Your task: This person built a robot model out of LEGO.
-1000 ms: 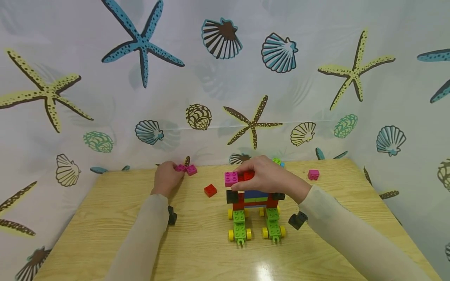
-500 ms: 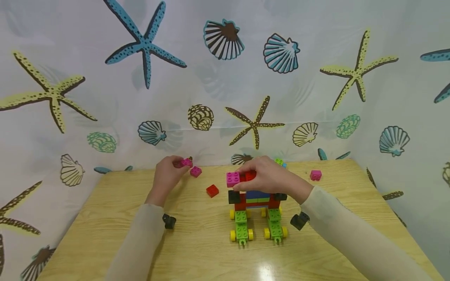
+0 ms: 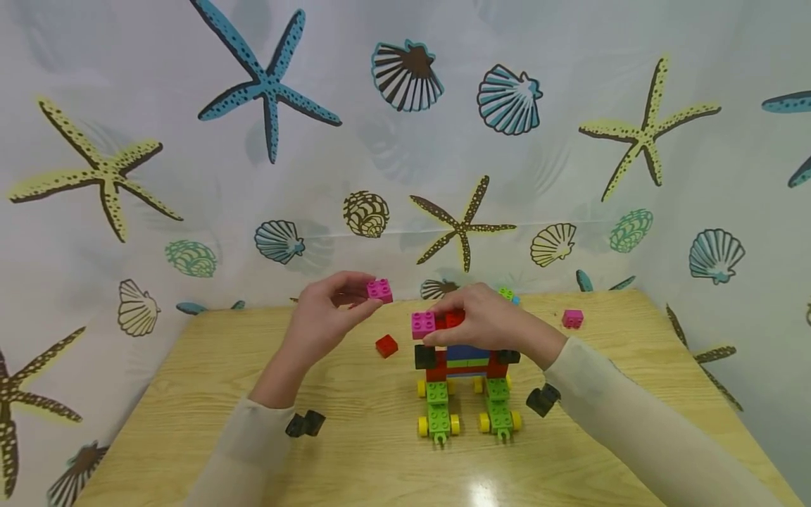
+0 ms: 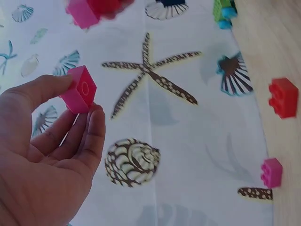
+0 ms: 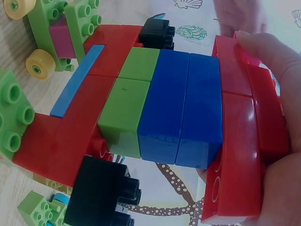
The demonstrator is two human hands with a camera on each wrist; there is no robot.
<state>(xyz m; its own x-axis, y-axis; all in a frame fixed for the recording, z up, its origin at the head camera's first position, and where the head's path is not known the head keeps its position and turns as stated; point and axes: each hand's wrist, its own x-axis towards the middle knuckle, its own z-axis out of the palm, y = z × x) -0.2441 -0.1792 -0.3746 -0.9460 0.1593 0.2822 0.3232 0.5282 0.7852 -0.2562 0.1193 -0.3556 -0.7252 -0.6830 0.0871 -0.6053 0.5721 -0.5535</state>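
Note:
Pinched between thumb and fingers of my left hand point(image 3: 319, 320) is a pink toy brick point(image 3: 380, 291), raised above the table, its studs facing up in the head view. My right hand point(image 3: 484, 317) grips the red bricks point(image 5: 240, 150) along the top of a built brick figure point(image 3: 467, 364). Another pink brick point(image 3: 422, 324) sits at the left end of that top row. Below come blue bricks point(image 5: 181, 103), green and red layers, black side bricks point(image 5: 96, 190) and two green wheeled bases point(image 3: 438, 412) with yellow wheels. My right palm hides part of the top.
A loose red brick point(image 3: 386, 346) lies left of the figure. One pink brick point(image 4: 272, 173) rests near the table's back edge; a further pink brick point(image 3: 573, 319) is at the right. Green and blue pieces point(image 3: 507, 294) stand behind the figure. A patterned curtain point(image 3: 393, 162) borders the table.
My left hand has lifted a pink brick from the back left of the table and brought it rightward, close to the figure. My right hand keeps its grip on the top.

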